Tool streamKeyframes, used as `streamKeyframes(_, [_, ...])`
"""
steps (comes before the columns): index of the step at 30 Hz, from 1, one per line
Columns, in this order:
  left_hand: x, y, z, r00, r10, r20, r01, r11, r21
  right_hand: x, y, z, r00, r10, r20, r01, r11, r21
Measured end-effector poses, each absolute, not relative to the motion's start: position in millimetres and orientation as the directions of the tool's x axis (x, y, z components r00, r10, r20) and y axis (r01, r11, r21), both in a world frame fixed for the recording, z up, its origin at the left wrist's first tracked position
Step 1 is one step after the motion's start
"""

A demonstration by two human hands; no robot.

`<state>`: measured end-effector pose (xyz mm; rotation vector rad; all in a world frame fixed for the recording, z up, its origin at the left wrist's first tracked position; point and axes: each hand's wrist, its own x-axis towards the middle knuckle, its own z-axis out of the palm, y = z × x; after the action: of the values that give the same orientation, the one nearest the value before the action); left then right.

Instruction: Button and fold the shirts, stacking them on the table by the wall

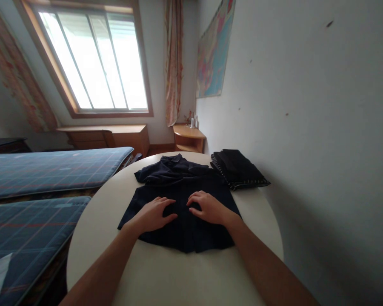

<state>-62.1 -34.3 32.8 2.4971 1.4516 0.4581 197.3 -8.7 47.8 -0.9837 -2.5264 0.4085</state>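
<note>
A dark navy short-sleeved shirt (185,231) lies spread on a round white table (92,238), its collar at the far side and its hem toward me. Folds bunch across the chest and sleeves, while the lower body lies flatter. My left hand (156,214) rests over the left half of the shirt, palm down, thumb and fingers apart. Over the right half is my right hand (207,207), its fingers slightly bent and the thumb apart from them. Neither hand grips the cloth. Behind the shirt's right side sits a stack of folded black clothes (239,168) with a light-dotted edge.
A white wall (322,148) runs close along the table's right side. Blue plaid mattresses (51,170) stand at the left. Beyond the table are a small wooden corner shelf (190,132) and a wooden desk (127,131) under the window.
</note>
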Motion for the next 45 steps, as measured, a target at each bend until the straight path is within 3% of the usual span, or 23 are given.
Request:
streamKeyframes(6, [-51.8, -42.4, 54.9, 0.412, 0.910, 0.046, 0.846, -0.401, 0.351, 213.9, 4.5, 33.8, -0.577, 0.793, 0.198, 0.715, 0.607, -0.348])
streamKeyframes(11, [-51.1, -42.3, 53.0, 0.446, 0.894, -0.033, 0.835, -0.403, 0.374, 217.7, 5.5, 30.1, -0.593, 0.803, 0.066, 0.726, 0.568, -0.387])
streamKeyframes(16, [-57.6, -32.5, 31.0, 0.387, 0.904, 0.183, 0.872, -0.423, 0.244, 216.2, 1.9, 34.6, -0.588, 0.809, -0.018, 0.745, 0.533, -0.401])
streamKeyframes(20, [-61.9, -18.7, 5.6, 0.243, 0.967, 0.075, 0.951, -0.253, 0.177, 209.9, -4.0, 39.5, -0.535, 0.821, -0.198, 0.811, 0.433, -0.393])
streamKeyframes(24, [-63.7, -3.7, -5.6, 0.223, 0.975, 0.000, 0.968, -0.222, 0.118, 198.6, -3.5, 41.4, -0.485, 0.823, -0.295, 0.854, 0.373, -0.363])
streamKeyframes(33, [-72.0, 38.5, -5.1, 0.216, 0.976, 0.005, 0.975, -0.216, 0.054, 176.4, 31.4, 36.7, -0.451, 0.832, -0.322, 0.882, 0.360, -0.305])
streamKeyframes(45, [-93.4, 110.5, -16.9, 0.224, 0.971, 0.085, 0.968, -0.232, 0.097, 160.6, 89.3, 27.8, -0.431, 0.844, -0.320, 0.881, 0.318, -0.349])
